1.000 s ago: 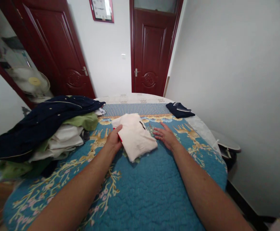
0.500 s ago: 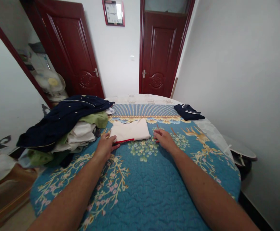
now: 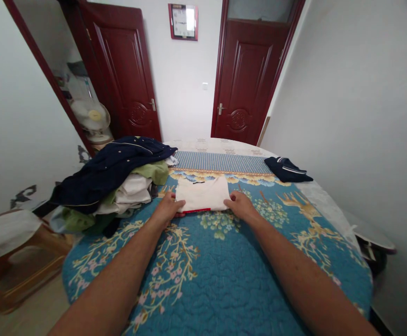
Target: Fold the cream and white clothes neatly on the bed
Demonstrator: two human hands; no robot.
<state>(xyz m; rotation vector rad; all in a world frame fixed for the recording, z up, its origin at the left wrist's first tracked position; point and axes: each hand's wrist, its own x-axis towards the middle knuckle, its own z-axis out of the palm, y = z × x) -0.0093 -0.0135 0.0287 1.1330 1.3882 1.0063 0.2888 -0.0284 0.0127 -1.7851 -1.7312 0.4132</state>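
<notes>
A cream-white garment [image 3: 203, 193], folded into a flat rectangle with a red strip along its near edge and a small dark mark at its far edge, lies on the quilted blue cloth. My left hand [image 3: 168, 207] grips its left side, thumb on top and fingers partly hidden beneath. At the right side my right hand [image 3: 241, 204] pinches the near corner, its thumb on the fabric and the other fingers curled by the edge.
A heap of clothes [image 3: 119, 175], navy on top with green and white below, sits at the table's left. A folded navy garment [image 3: 287, 170] lies at the far right. Left of the table is a wooden stool [image 3: 24, 252]; a round-topped object [image 3: 373, 240] is at the right.
My right hand has moved in from beside the garment and closed on its right edge. My left thumb now presses on its left side. The camera view has shifted slightly left.
</notes>
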